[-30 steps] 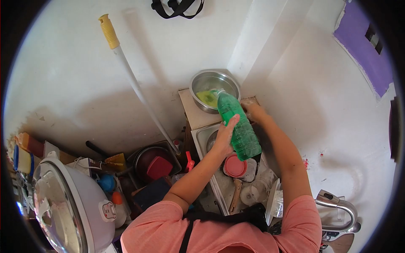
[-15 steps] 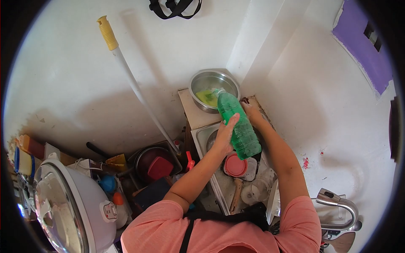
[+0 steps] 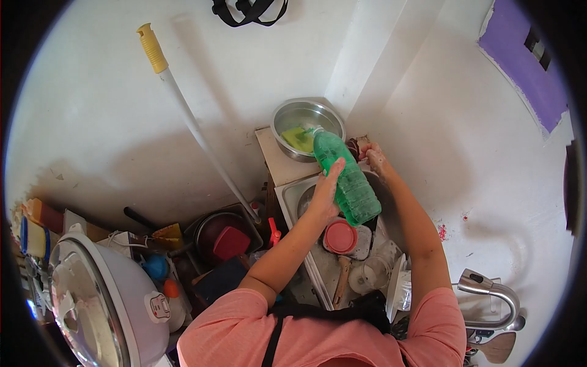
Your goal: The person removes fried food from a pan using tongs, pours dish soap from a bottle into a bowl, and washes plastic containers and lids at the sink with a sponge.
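Observation:
My left hand [image 3: 330, 187] grips a green plastic bottle [image 3: 350, 180] by its side. The bottle is tilted, its neck toward a round stainless steel bowl [image 3: 287, 107] holding a yellow-green sponge [image 3: 298, 139] and some liquid. My right hand [image 3: 374, 159], with suds on it, is raised just right of the bottle, fingers curled together; whatever they may hold is too small to make out. Beside its fingertips lies a dark reddish-brown item [image 3: 353, 148], partly hidden by the bottle.
Below my hands, the sink [image 3: 306, 260] holds a red round container [image 3: 340, 237], a wooden handle [image 3: 342, 282] and clear glassware [image 3: 376, 272]. A faucet [image 3: 504, 300] curves at right. A white pole [image 3: 195, 131] leans left, above pans [image 3: 214, 235] and a rice cooker [image 3: 131, 296].
My right hand has moved right and slightly up, away from behind the bottle. The bottle stays tilted over the bowl in my left hand; the view has shifted slightly.

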Demonstrator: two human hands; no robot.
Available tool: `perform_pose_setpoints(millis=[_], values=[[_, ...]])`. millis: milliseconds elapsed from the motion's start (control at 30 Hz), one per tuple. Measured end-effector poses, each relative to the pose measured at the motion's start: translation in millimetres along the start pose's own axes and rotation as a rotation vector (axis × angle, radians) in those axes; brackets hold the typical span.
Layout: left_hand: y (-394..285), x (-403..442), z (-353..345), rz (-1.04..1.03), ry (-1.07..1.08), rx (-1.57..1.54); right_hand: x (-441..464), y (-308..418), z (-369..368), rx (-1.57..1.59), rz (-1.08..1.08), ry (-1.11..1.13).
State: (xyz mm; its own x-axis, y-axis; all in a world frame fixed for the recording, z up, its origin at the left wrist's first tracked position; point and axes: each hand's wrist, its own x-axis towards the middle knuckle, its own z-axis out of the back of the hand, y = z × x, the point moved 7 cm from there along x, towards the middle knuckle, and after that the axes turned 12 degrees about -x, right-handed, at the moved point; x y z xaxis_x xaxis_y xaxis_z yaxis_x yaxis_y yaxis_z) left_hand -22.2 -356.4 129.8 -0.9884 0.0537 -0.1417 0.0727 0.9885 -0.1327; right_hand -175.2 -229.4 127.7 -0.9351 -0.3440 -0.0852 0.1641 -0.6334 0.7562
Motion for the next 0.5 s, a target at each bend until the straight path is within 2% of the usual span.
perform_pose_setpoints(millis=[133, 333, 500], values=[[1, 3, -4, 0.001, 0.031, -0.052, -5, -1, -3, 0.114, 0.090, 0.096], [0, 5, -13, 0.012, 0.069, -0.105, -12, 2, -2, 0.337, -0.002, 0.151], [-1, 3, -19, 0.018, 0.069, -0.126, -30, 18, 7, 0.279, -0.110, 0.137]])
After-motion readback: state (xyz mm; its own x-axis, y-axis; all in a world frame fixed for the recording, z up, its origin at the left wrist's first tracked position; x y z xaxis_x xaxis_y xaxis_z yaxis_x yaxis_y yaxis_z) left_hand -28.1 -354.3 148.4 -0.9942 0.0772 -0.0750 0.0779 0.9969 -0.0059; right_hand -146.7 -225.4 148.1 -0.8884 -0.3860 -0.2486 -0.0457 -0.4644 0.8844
